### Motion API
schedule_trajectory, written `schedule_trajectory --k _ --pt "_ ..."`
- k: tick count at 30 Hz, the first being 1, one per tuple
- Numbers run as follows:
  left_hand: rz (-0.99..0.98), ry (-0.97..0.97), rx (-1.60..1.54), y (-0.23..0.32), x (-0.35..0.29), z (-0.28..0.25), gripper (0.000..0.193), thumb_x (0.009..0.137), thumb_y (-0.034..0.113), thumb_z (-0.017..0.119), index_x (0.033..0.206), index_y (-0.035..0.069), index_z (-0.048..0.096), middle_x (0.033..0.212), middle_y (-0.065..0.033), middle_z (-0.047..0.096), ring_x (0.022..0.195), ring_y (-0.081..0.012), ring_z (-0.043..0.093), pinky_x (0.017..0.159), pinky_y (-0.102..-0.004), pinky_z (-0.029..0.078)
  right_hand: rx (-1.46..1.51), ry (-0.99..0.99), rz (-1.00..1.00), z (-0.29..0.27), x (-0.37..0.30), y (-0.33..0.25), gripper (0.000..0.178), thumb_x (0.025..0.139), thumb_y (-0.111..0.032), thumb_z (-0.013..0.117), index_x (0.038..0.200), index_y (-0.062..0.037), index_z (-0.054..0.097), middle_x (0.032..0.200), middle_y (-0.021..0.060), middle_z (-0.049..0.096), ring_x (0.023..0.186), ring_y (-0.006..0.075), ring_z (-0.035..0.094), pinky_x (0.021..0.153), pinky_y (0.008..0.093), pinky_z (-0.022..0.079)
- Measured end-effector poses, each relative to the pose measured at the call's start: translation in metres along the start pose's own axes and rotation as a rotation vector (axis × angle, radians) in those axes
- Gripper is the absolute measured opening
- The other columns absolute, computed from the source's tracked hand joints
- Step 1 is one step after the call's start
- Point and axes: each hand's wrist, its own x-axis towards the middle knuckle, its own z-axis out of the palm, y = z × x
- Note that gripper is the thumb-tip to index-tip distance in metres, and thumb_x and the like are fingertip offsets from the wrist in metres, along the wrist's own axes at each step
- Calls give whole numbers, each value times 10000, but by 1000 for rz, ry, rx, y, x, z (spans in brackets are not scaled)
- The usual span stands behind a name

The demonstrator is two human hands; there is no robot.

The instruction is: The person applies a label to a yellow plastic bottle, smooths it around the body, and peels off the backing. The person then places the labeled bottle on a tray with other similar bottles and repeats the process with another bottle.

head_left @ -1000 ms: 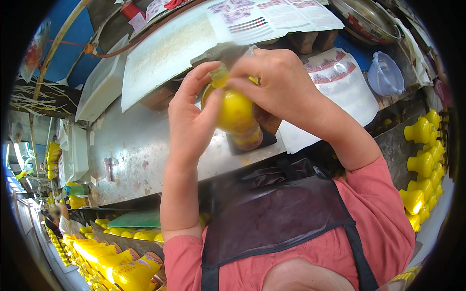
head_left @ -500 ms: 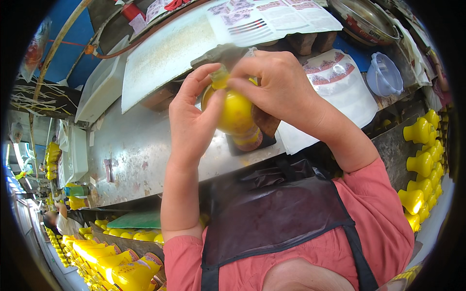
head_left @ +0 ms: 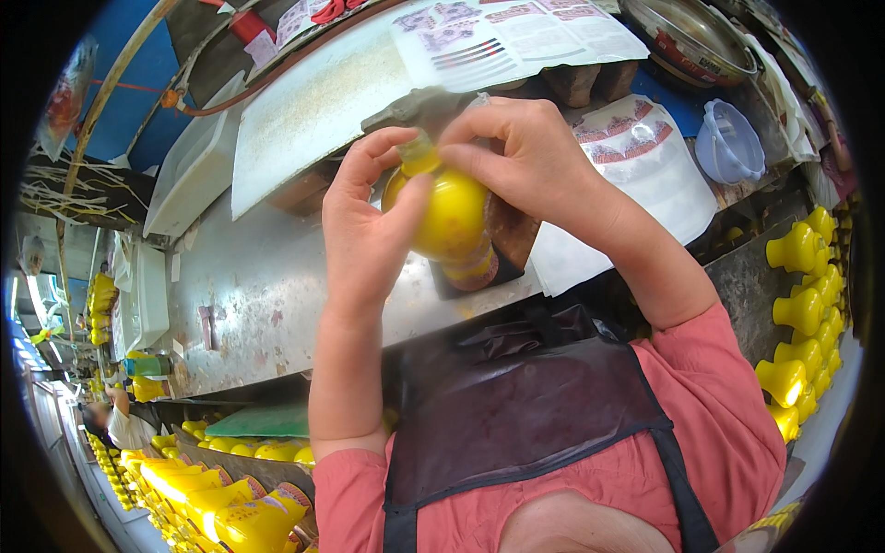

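Observation:
A glossy yellow vase [head_left: 450, 214] stands over a dark block at the front edge of the metal worktop, a patterned band near its lower end. Round its neck is a pale greenish, see-through piece [head_left: 418, 149], blurred. My left hand [head_left: 373, 189] curls about the left side of the neck, thumb in front, fingertips at the pale piece. From the right, my right hand [head_left: 521, 147] has its fingers bent and its thumb pressed in against the neck; its fingertips are partly hidden. Patterned decal sheets [head_left: 622, 138] lie to the right of the vase.
Behind is a white board [head_left: 313, 120] with more printed sheets [head_left: 516, 37]. A pale blue basket [head_left: 728, 143] and a round metal basin [head_left: 696, 41] stand at the right. Yellow vases [head_left: 797, 313] line both sides. Another person [head_left: 129, 424] is far left.
My right hand's thumb and fingertips have shifted slightly right along the neck. My left hand has barely moved, its fingers curling a little closer over the neck.

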Motion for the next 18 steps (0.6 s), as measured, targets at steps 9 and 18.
schedule_trajectory --k 9,18 --pt "41 88 107 -6 4 15 298 861 18 688 1147 41 605 1105 -40 623 1035 -120 571 954 -264 455 19 -4 -17 0 -2 6 147 893 -100 716 980 11 757 846 133 722 755 174 693 695 298 540" --pt "-65 -120 -333 -15 -4 -1 405 1044 43 518 1448 60 520 1320 -105 631 1153 -135 597 987 -280 487 -174 -9 -55 2 -1 0 290 830 -255 773 991 -13 772 849 175 719 785 297 687 724 357 539"
